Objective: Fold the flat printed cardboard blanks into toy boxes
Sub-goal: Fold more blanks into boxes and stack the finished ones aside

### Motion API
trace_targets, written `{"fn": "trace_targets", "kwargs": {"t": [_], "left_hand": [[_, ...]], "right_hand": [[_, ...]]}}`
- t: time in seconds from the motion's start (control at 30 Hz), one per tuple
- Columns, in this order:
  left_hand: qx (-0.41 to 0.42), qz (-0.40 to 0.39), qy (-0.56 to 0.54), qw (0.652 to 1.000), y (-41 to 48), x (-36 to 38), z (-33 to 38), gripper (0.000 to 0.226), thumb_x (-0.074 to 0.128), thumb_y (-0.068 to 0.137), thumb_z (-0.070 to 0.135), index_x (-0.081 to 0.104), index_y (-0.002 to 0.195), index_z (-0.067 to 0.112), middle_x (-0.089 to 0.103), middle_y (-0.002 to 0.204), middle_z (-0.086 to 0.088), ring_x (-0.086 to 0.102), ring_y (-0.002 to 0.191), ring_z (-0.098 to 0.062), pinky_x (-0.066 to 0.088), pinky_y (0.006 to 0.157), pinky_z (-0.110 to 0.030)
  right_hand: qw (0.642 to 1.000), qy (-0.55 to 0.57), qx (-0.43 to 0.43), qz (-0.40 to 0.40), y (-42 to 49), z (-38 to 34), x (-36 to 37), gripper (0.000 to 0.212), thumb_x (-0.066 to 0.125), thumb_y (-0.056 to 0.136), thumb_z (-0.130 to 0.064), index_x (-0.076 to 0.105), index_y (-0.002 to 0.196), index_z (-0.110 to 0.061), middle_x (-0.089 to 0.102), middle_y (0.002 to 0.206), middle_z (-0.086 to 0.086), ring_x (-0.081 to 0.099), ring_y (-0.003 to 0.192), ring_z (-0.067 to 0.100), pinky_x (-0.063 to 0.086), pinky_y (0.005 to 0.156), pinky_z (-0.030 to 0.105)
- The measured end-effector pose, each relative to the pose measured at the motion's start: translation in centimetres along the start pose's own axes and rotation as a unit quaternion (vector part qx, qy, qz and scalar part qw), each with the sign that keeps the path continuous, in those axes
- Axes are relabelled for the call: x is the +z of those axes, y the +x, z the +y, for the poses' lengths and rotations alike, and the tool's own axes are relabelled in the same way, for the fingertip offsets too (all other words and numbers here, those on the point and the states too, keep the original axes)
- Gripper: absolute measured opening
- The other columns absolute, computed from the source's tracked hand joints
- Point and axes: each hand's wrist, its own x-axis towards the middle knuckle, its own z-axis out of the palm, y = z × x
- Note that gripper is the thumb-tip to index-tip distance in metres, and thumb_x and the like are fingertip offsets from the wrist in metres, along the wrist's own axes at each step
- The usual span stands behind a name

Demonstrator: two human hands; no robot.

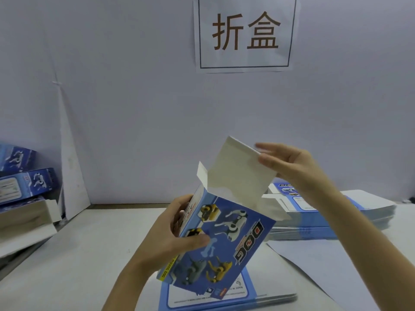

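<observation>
Top-closing step: left hand (170, 239) grips the erected toy box (224, 241), tilted above the table (89, 243) over a flat blank (244, 286); right hand (289, 162) pinches the raised lid flap (238, 173), which probably needs folding down and tucking next.

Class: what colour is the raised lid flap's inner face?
The box's lid flap is plain white; head view.
</observation>
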Motion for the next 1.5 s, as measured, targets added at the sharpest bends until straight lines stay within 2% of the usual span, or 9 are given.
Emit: {"fn": "trace_targets", "kwargs": {"t": [0.1, 0.43, 0.53, 0.67, 1.07, 1.13, 1.23, 1.37, 1.5], "left_hand": [[0.005, 0.033, -0.026, 0.999, 0.2, 0.3, -0.1, 0.079, 0.081, 0.055, 0.042, 0.048, 0.126, 0.034, 0.067, 0.112, 0.006, 0.066, 0.103, -0.021, 0.057, 0.076, -0.03], [-0.106, -0.021, 0.013, 0.994, -0.2, 0.0, -4.9, 0.081, 0.089, 0.063, 0.013, 0.039, 0.123, 0.034, 0.067, 0.114, 0.007, 0.066, 0.106, -0.013, 0.057, 0.083, -0.029], [-0.116, -0.025, -0.018, 0.993, -0.2, -0.4, -5.3, 0.092, 0.09, 0.059, 0.017, 0.035, 0.131, 0.035, 0.067, 0.112, 0.018, 0.066, 0.104, -0.007, 0.055, 0.073, -0.018], [-0.114, -0.019, -0.017, 0.993, -0.1, -0.3, -5.5, 0.094, 0.089, 0.057, 0.02, 0.034, 0.132, 0.034, 0.066, 0.112, 0.021, 0.065, 0.104, -0.004, 0.054, 0.073, -0.016], [-0.118, -0.008, 0.047, 0.992, -0.3, -0.1, -5.0, 0.082, 0.089, 0.057, 0.03, 0.037, 0.12, 0.037, 0.061, 0.119, 0.012, 0.062, 0.109, -0.004, 0.051, 0.095, -0.029], [-0.121, -0.038, 0.061, 0.99, -0.4, -0.6, -3.8, 0.097, 0.09, 0.051, 0.051, 0.031, 0.127, 0.045, 0.048, 0.134, 0.019, 0.047, 0.128, -0.009, 0.047, 0.097, -0.022], [-0.073, 0.077, 0.022, 0.994, -0.2, -2.7, -1.1, 0.135, 0.057, 0.033, 0.096, 0.018, 0.147, 0.037, 0.02, 0.156, 0.016, 0.02, 0.144, -0.01, 0.026, 0.116, -0.035], [0.165, 0.232, 0.19, 0.94, -0.7, -3.1, 0.4, 0.076, 0.027, 0.09, 0.072, 0.038, 0.144, 0.019, 0.039, 0.149, 0.01, 0.031, 0.138, 0.003, 0.023, 0.115, -0.021], [0.233, 0.238, 0.266, 0.905, -1.2, 0.2, -2.5, 0.053, 0.021, 0.104, 0.041, 0.047, 0.131, 0.003, 0.049, 0.138, -0.007, 0.043, 0.132, -0.013, 0.032, 0.111, -0.039]], "right_hand": [[0.993, 0.096, 0.029, 0.06, -1.9, 1.7, 0.3, 0.049, 0.056, 0.072, -0.054, 0.055, 0.119, -0.039, 0.067, 0.117, -0.01, 0.068, 0.101, 0.01, 0.055, 0.081, 0.028], [0.956, 0.164, 0.238, 0.047, -5.2, 6.5, 3.5, 0.019, 0.062, 0.091, -0.019, 0.062, 0.109, -0.013, 0.069, 0.09, 0.012, 0.071, 0.071, 0.023, 0.056, 0.062, 0.035], [0.983, 0.074, 0.143, 0.088, -5.3, 6.8, 3.9, 0.037, 0.061, 0.089, -0.001, 0.056, 0.121, -0.018, 0.068, 0.095, 0.007, 0.069, 0.072, 0.013, 0.054, 0.058, 0.023], [0.967, -0.231, -0.081, 0.067, -6.8, 7.4, 5.2, 0.062, 0.043, 0.091, 0.014, 0.045, 0.133, -0.032, 0.046, 0.13, -0.028, 0.043, 0.12, -0.017, 0.042, 0.1, 0.013], [0.993, -0.108, 0.009, 0.04, -8.4, 8.7, 5.8, 0.069, 0.041, 0.091, 0.015, 0.049, 0.125, -0.044, 0.051, 0.127, -0.036, 0.041, 0.133, -0.001, 0.047, 0.104, 0.034], [0.991, -0.116, -0.017, 0.071, -8.9, 8.9, 6.1, 0.073, 0.047, 0.089, 0.014, 0.04, 0.132, -0.045, 0.042, 0.131, -0.043, 0.038, 0.134, -0.004, 0.047, 0.103, 0.044], [0.952, -0.22, -0.173, 0.12, -8.5, 7.7, 5.8, 0.068, 0.051, 0.084, 0.008, 0.037, 0.14, -0.027, 0.033, 0.148, -0.022, 0.025, 0.137, -0.011, 0.035, 0.11, 0.021], [0.885, -0.367, -0.282, 0.042, -7.1, 6.2, 5.8, 0.056, 0.053, 0.078, 0.008, 0.053, 0.131, -0.009, 0.049, 0.139, 0.004, 0.037, 0.138, 0.018, 0.034, 0.111, 0.035], [0.872, -0.406, -0.274, -0.001, -7.0, 6.7, 5.9, 0.044, 0.07, 0.075, 0.006, 0.066, 0.118, -0.005, 0.066, 0.121, 0.006, 0.048, 0.122, 0.018, 0.047, 0.095, 0.052]]}}
